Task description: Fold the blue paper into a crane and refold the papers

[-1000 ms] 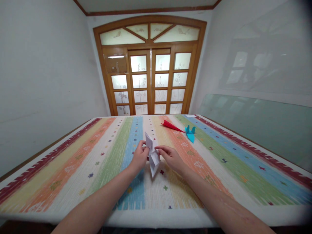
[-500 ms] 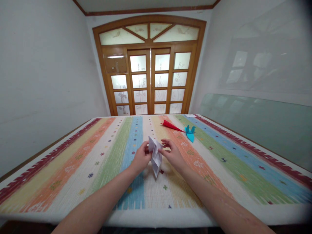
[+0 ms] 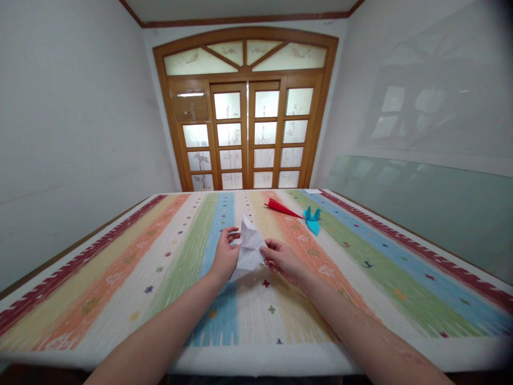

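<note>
Head view, near to far. Both forearms reach in over the near edge of the surface, which is covered by a striped cloth. Left hand and right hand hold a partly folded white paper between them, just above the cloth at its middle; the fingers of each hand are pinched shut on opposite edges of the paper. Judged risk: an uneven pull between the two grips could tear a crease or skew the fold. Beyond the paper, to its far right, a red paper piece and a blue paper piece lie close together. Behind the surface stand wooden glazed doors between white walls.
</note>
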The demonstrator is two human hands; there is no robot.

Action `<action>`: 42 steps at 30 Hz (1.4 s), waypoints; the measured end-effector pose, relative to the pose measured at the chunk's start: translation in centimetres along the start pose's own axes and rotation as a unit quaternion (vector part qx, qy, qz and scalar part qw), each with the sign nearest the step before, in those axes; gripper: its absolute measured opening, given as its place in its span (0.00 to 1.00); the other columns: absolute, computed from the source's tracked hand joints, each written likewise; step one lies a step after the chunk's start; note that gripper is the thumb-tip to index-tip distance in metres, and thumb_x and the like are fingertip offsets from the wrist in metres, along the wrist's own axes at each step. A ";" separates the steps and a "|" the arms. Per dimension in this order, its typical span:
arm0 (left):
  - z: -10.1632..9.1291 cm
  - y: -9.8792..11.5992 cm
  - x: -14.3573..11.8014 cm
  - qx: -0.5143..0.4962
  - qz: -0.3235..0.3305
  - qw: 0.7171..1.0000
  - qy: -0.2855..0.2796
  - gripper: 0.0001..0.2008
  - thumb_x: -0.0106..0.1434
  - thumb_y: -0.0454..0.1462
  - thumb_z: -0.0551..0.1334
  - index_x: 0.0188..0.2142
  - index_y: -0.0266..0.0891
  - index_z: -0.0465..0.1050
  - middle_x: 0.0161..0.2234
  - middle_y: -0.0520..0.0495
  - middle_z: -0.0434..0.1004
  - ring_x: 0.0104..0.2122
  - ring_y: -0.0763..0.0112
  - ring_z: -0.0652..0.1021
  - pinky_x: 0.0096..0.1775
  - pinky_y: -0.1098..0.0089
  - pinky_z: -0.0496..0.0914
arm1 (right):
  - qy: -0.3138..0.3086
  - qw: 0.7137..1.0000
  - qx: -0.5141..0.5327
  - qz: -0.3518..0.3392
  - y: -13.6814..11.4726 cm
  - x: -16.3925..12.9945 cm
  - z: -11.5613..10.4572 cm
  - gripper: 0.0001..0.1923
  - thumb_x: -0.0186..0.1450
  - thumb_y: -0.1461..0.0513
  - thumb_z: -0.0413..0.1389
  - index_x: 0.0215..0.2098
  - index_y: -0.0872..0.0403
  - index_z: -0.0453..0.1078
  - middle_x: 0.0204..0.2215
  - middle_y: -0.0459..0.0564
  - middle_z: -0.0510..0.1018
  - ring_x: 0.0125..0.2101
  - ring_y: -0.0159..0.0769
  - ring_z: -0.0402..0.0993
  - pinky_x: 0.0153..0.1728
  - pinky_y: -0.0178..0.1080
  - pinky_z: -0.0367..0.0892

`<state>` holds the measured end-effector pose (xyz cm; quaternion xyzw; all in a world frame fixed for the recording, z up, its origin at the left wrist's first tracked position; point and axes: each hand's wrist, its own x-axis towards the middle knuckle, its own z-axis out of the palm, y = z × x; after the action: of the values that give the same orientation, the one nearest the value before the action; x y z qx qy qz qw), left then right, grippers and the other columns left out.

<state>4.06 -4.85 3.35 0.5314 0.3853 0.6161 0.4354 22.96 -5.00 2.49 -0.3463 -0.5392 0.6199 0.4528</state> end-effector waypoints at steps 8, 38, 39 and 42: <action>-0.3 -0.8 0.1 0.008 -0.018 0.998 -0.062 0.11 0.53 0.40 0.68 0.32 0.36 0.71 0.33 0.47 0.78 0.25 0.73 0.76 0.26 0.75 0.67 | 0.012 1.000 0.023 -0.001 0.4 0.3 -0.4 0.18 0.57 0.52 0.66 0.39 0.54 0.71 0.28 0.46 0.74 0.24 0.29 0.69 0.23 0.33 0.67; -0.3 0.4 -0.2 0.239 0.153 0.944 -0.167 0.08 0.58 0.35 0.65 0.36 0.44 0.82 0.41 0.42 0.79 0.43 0.58 0.76 0.49 0.61 0.68 | 0.002 0.999 -0.015 -0.040 0.1 0.0 0.0 0.17 0.60 0.50 0.62 0.41 0.52 0.74 0.38 0.51 0.76 0.35 0.36 0.75 0.36 0.40 0.72; -0.2 0.5 -0.2 0.245 0.158 0.942 -0.165 0.08 0.58 0.35 0.65 0.37 0.44 0.81 0.41 0.43 0.79 0.44 0.58 0.76 0.49 0.61 0.68 | 0.001 0.999 -0.004 -0.037 0.1 0.0 0.0 0.17 0.61 0.50 0.62 0.41 0.52 0.74 0.38 0.51 0.76 0.34 0.35 0.75 0.36 0.40 0.72; -0.1 0.9 -0.4 0.264 0.169 0.936 -0.159 0.09 0.58 0.35 0.65 0.39 0.44 0.81 0.42 0.44 0.78 0.45 0.59 0.75 0.50 0.61 0.67 | 0.005 0.999 0.031 -0.025 0.1 0.1 0.1 0.16 0.59 0.51 0.63 0.40 0.52 0.74 0.38 0.50 0.76 0.33 0.34 0.75 0.36 0.39 0.72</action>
<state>3.87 -5.51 4.08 0.7757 0.3643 0.4641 0.2243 22.85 -4.97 2.43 -0.3214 -0.5257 0.6235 0.4812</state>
